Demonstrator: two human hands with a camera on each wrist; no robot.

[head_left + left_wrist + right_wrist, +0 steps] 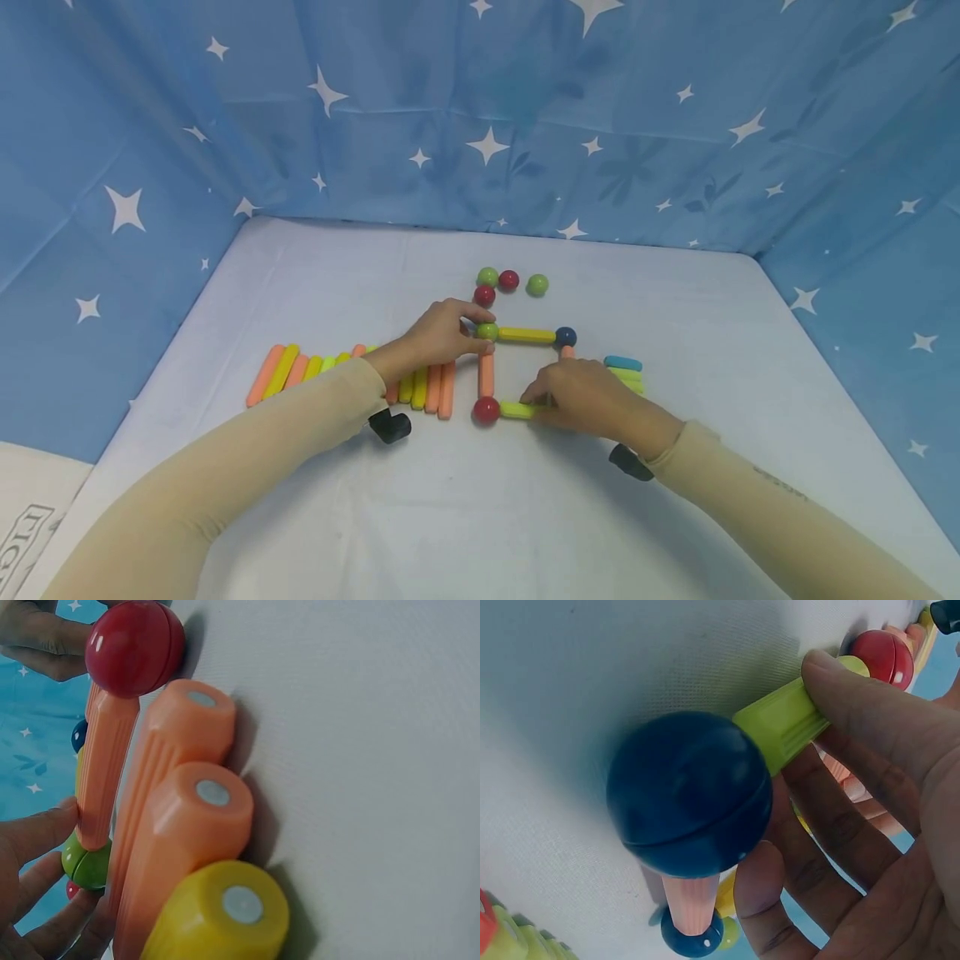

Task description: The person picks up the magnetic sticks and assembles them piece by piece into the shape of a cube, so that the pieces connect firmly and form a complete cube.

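Note:
A square of magnetic sticks and balls lies flat on the white table (675, 517). My left hand (480, 327) pinches the green ball (488, 332) at its far left corner; its fingers (41, 832) flank that ball (86, 862). From it, a yellow stick (527, 335) runs to a blue ball (566, 337), and an orange stick (487, 375) runs down to a red ball (486, 410). My right hand (536, 406) grips the lime-green stick (516, 410) on the near side. A finger (870, 720) lies over this stick (784, 720), which meets a dark blue ball (690, 795).
Several loose red and green balls (510, 282) lie just behind the square. A row of orange and yellow sticks (285, 371) lies to the left, partly under my left wrist. A blue stick (622, 362) and green sticks (632, 383) sit to the right. Star-printed blue cloth walls (480, 125) surround the table.

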